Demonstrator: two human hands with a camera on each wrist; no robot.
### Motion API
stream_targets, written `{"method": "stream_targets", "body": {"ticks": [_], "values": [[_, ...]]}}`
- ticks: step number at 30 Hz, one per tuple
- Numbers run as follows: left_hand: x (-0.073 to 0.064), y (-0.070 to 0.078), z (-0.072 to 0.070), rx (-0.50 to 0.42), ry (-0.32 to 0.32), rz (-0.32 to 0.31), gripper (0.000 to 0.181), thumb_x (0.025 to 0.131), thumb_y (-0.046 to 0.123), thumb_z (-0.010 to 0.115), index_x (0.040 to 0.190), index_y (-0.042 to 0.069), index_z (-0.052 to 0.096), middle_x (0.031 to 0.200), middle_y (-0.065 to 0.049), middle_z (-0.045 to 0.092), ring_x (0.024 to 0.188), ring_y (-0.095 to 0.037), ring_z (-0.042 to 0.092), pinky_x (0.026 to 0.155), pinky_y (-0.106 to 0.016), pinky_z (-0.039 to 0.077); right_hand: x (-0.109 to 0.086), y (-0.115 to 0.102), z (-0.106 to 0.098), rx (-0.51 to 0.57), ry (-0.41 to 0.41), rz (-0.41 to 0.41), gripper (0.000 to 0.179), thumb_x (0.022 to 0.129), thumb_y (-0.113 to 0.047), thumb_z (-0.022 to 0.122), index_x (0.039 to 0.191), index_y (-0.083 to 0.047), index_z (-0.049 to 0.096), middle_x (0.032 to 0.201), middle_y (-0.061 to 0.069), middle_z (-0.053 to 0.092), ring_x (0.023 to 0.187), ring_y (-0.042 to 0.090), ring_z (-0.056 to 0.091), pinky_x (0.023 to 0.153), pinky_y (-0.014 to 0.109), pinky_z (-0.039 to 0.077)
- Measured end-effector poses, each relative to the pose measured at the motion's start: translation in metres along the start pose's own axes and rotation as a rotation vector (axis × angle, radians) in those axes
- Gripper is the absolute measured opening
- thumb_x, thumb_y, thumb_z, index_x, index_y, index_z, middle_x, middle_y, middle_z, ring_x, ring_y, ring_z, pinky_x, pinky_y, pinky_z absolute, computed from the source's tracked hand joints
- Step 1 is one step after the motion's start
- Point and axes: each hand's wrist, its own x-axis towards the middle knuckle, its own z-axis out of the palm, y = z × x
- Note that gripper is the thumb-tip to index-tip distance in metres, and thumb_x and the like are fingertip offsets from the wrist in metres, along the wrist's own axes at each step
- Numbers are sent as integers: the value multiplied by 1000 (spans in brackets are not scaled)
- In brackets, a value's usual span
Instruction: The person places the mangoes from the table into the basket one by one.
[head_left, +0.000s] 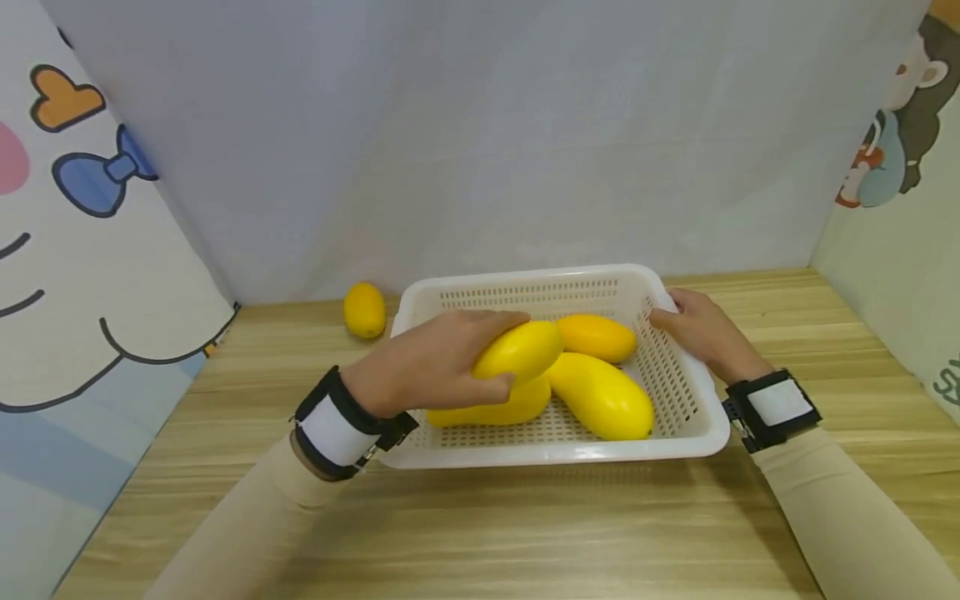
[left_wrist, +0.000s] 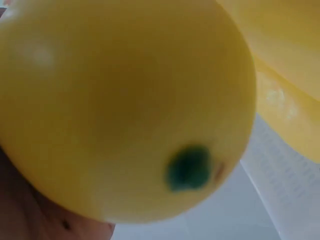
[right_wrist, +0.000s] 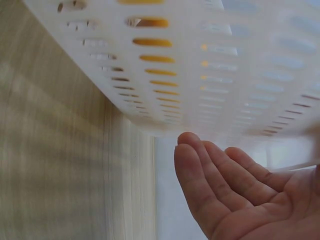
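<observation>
My left hand [head_left: 431, 360] holds a yellow mango [head_left: 522, 350] between thumb and fingers, over the left half of a white plastic basket [head_left: 558, 454]. In the left wrist view the same mango [left_wrist: 125, 110] fills most of the picture, a dark green stem spot at its end. Below and beside it in the basket lie an orange-yellow mango [head_left: 597, 337], a large yellow one [head_left: 603, 398] and another yellow one [head_left: 495, 407], partly hidden by the held mango and hand. My right hand [head_left: 705, 329] grips the basket's right rim, its fingers [right_wrist: 235, 185] along the slotted outer wall.
Another orange-yellow mango [head_left: 364, 310] lies on the wood-grain table [head_left: 480, 533] just left of the basket, near the back. A pale backdrop [head_left: 480, 150] rises behind, with cartoon-printed panels [head_left: 90, 275] on both sides.
</observation>
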Motion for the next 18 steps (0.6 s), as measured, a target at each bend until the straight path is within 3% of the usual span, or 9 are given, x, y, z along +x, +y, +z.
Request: {"method": "stream_targets", "body": {"ticks": [8, 15, 18], "values": [[6, -3, 9, -6, -50, 43, 67, 90, 41, 53, 146, 5, 50, 124, -2, 64, 89, -13, 57, 83, -28, 50, -1, -1, 0, -8, 6, 2, 48, 103, -21, 46, 143, 6, 43, 114, 32, 63, 76, 30, 74, 62, 43, 62], [13, 0, 16, -28, -188, 14, 66, 90, 40, 57, 149, 11, 48, 105, 3, 60, 87, -12, 56, 78, -29, 48, 1, 0, 0, -9, 9, 8, 49, 104, -21, 45, 144, 7, 43, 115, 32, 63, 77, 30, 74, 63, 42, 62], [16, 0, 19, -19, -261, 0, 69, 91, 41, 57, 152, 10, 45, 109, 2, 60, 90, -12, 56, 82, -28, 48, 1, 1, 0, 4, 3, 5, 49, 104, -21, 44, 144, 7, 42, 116, 32, 63, 78, 31, 74, 63, 43, 62]]}}
